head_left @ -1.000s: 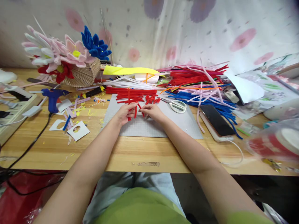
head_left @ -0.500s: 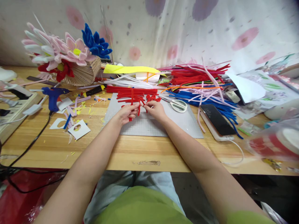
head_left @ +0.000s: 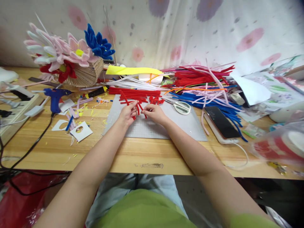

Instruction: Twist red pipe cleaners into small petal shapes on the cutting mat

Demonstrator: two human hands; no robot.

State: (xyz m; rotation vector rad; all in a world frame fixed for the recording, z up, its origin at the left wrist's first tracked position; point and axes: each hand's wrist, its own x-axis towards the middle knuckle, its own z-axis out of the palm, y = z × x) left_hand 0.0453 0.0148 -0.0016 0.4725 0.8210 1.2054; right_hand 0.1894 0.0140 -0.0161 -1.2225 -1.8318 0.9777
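Note:
Above the grey cutting mat (head_left: 152, 129), my left hand (head_left: 128, 113) is closed around red pipe cleaners (head_left: 123, 96), one of which slants up past the fingers. My right hand (head_left: 153, 112) pinches another short red pipe cleaner (head_left: 142, 109) just to the right of it. Whether the pieces in the two hands are joined, I cannot tell. Several loose red pipe cleaners (head_left: 149, 93) lie along the mat's back edge. Behind my right hand rest small bent red loops (head_left: 156, 100). White-handled scissors (head_left: 181, 107) lie to the right on the mat.
A blue glue gun (head_left: 55, 98) stands at left near paper squares (head_left: 81, 131) and scraps. Fuzzy flowers (head_left: 76, 52) fill the back left. Bundles of red (head_left: 197, 77) and blue pipe cleaners (head_left: 213, 106) lie at back right, near a phone (head_left: 222, 122) on a white power bank.
The red pipe cleaner in my left hand has tipped from upright to slanting left. My right hand has shifted slightly left and down, and its piece now slants downward.

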